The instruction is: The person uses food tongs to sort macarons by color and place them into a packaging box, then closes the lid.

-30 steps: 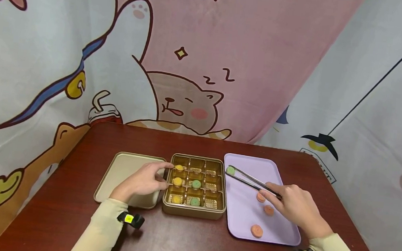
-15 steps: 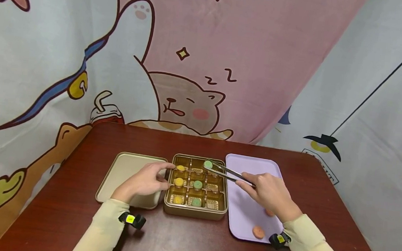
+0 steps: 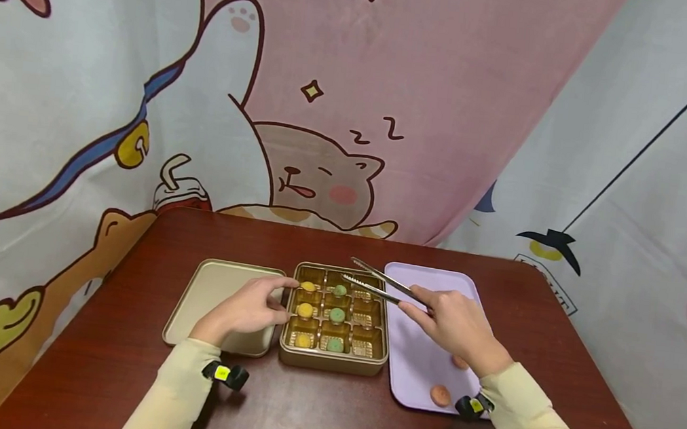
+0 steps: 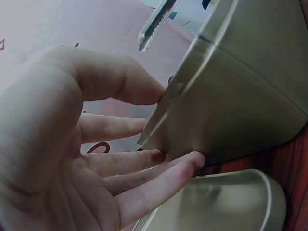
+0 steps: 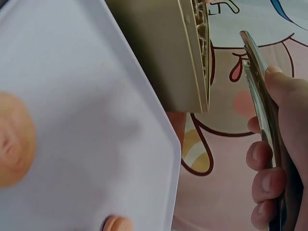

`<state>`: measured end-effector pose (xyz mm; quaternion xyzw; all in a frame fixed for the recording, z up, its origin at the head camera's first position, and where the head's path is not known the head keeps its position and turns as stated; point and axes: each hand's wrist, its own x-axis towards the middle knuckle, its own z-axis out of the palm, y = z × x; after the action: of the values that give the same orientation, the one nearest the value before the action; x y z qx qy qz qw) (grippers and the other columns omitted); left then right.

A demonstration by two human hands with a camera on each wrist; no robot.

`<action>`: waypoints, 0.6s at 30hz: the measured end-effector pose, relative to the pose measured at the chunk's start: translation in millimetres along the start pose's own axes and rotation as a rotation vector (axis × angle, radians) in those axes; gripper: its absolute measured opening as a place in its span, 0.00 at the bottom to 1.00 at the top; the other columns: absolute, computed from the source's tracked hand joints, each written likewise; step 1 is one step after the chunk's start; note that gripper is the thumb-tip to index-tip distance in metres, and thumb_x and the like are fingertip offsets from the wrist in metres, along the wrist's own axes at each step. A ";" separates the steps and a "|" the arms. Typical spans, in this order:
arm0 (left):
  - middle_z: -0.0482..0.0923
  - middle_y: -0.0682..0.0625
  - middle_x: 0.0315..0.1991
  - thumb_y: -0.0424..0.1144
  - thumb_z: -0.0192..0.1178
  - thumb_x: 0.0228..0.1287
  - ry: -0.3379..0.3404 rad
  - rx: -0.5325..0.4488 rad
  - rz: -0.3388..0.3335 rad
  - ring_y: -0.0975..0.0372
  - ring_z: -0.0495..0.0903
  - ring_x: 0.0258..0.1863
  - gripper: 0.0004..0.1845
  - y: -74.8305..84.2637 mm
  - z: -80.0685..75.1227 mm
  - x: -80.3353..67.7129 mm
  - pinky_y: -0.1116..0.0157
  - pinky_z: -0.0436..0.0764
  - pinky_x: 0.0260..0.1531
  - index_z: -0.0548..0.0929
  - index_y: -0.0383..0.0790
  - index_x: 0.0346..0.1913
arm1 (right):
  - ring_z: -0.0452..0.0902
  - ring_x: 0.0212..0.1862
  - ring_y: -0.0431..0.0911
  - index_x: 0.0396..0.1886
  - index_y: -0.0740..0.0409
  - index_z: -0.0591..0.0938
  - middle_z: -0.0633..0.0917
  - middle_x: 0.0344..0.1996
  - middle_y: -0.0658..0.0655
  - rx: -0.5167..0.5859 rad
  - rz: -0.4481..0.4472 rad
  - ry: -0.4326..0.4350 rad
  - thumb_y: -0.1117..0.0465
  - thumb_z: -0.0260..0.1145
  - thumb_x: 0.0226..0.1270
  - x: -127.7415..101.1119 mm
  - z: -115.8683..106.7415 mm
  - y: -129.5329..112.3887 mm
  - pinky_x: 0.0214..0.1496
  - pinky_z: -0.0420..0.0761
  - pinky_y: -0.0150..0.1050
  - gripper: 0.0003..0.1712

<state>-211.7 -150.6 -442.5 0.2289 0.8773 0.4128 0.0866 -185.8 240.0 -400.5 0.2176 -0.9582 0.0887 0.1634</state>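
A gold tin [image 3: 332, 361] with a divided gold insert stands mid-table. Yellow macarons [image 3: 306, 311] fill its left column, one per compartment, and green macarons [image 3: 337, 315] sit in the middle column. My left hand [image 3: 246, 307] touches the tin's left side; in the left wrist view, its fairly straight fingers rest against the wall and rim. My right hand [image 3: 459, 330] grips metal tongs [image 5: 262, 98], fingers curled round the handles. The tongs' tips are spread above the tin's back row, with nothing between them.
A lilac tray [image 3: 412, 377] lies right of the tin with orange macarons [image 3: 441, 395] on it, partly hidden by my right arm. The tin's lid [image 3: 215, 278] lies at the left, under my left hand. A printed curtain [image 3: 450, 115] hangs behind the table.
The tongs carried a green macaron left from the tray to the tin. It now sits in the back middle compartment, and the tongs have spread and risen off it. My left hand stays put.
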 end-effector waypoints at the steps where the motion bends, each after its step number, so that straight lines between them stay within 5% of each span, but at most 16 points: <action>1: 0.74 0.38 0.72 0.32 0.70 0.61 -0.001 0.000 -0.001 0.62 0.89 0.42 0.34 0.1 0.0 0.2 0.60 0.86 0.48 0.75 0.36 0.73 | 0.69 0.20 0.38 0.53 0.42 0.89 0.76 0.15 0.39 -0.003 0.010 -0.003 0.35 0.68 0.71 -2.5 -1.3 1.7 0.19 0.69 0.40 0.22; 8: 0.72 0.37 0.72 0.33 0.70 0.62 0.001 0.003 -0.005 0.61 0.89 0.42 0.34 -0.1 0.1 0.1 0.57 0.86 0.49 0.75 0.36 0.73 | 0.70 0.20 0.35 0.58 0.43 0.89 0.76 0.13 0.30 -0.009 0.074 -0.017 0.35 0.67 0.72 -28.5 -8.3 21.4 0.18 0.71 0.40 0.25; 13: 0.72 0.36 0.72 0.33 0.71 0.61 0.003 0.000 -0.003 0.61 0.89 0.42 0.34 -0.5 0.4 -0.5 0.55 0.86 0.50 0.76 0.37 0.72 | 0.67 0.19 0.37 0.60 0.49 0.89 0.85 0.20 0.41 -0.014 0.133 -0.027 0.36 0.67 0.72 -51.0 -16.1 40.2 0.18 0.67 0.38 0.28; 18: 0.74 0.36 0.71 0.33 0.71 0.61 0.008 0.004 0.004 0.62 0.89 0.42 0.34 -1.2 0.3 0.4 0.56 0.86 0.49 0.76 0.36 0.72 | 0.65 0.19 0.40 0.62 0.51 0.88 0.77 0.16 0.44 -0.040 0.218 -0.062 0.34 0.66 0.72 -73.5 -27.0 58.2 0.18 0.64 0.38 0.31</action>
<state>-212.4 -150.8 -443.6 0.2292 0.8780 0.4122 0.0820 -141.7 326.8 -407.0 0.1114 -0.9823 0.0800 0.1274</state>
